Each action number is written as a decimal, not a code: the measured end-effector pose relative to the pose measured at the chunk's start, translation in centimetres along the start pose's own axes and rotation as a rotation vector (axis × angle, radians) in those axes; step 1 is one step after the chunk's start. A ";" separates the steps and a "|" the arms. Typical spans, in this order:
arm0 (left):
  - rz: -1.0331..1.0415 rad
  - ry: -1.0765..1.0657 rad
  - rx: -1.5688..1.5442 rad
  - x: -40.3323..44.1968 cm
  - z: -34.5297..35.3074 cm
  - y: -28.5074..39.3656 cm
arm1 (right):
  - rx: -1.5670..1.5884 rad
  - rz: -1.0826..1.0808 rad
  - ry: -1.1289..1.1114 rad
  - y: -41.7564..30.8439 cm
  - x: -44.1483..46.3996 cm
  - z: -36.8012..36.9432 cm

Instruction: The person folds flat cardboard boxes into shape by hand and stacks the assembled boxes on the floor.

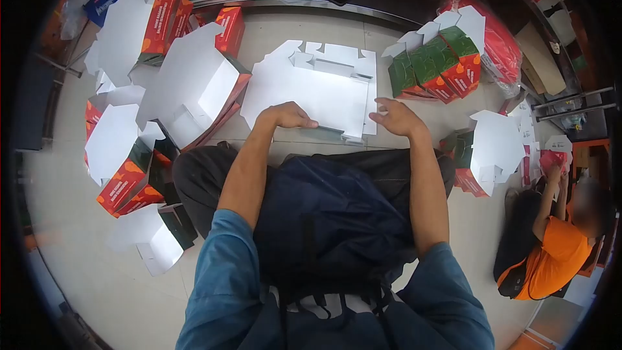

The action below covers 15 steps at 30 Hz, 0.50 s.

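On the tiled floor [463, 233], a white cardboard box blank [298, 87] was laid flat between groups of printed boxes [440, 61].
The left hand [289, 115] was rested at its near flap [329, 132], though whether that was pinched could not be told; the right hand [396, 117] was held beside its right edge, fingers loosely spread.

Your pale tiled floor [470, 236] is carrying a white cardboard sheet [278, 84], lying flat ahead of you. Red-green open boxes [115, 146] are crowding your left; a nested box row [447, 65] is sitting right of the sheet, one open box [495, 146] nearer you.
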<state>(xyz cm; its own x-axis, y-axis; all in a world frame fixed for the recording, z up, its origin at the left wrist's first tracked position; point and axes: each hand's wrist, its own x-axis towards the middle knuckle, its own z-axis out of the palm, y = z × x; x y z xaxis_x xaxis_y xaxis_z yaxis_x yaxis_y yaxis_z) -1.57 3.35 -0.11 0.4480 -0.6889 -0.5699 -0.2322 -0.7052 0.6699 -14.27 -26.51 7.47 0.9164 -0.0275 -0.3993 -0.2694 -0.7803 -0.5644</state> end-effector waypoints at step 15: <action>0.183 0.143 0.112 1.3 0.6 1.0 | 0.078 -0.046 0.161 -2.0 1.7 -0.4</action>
<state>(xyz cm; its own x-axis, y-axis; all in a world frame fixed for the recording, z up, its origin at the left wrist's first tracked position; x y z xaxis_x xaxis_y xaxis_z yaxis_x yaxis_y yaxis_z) -1.72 1.61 -0.44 0.5055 -0.7816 -0.3655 -0.4116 -0.5908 0.6940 -12.04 -25.22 8.25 0.9620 -0.0974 -0.2550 -0.2428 -0.7322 -0.6364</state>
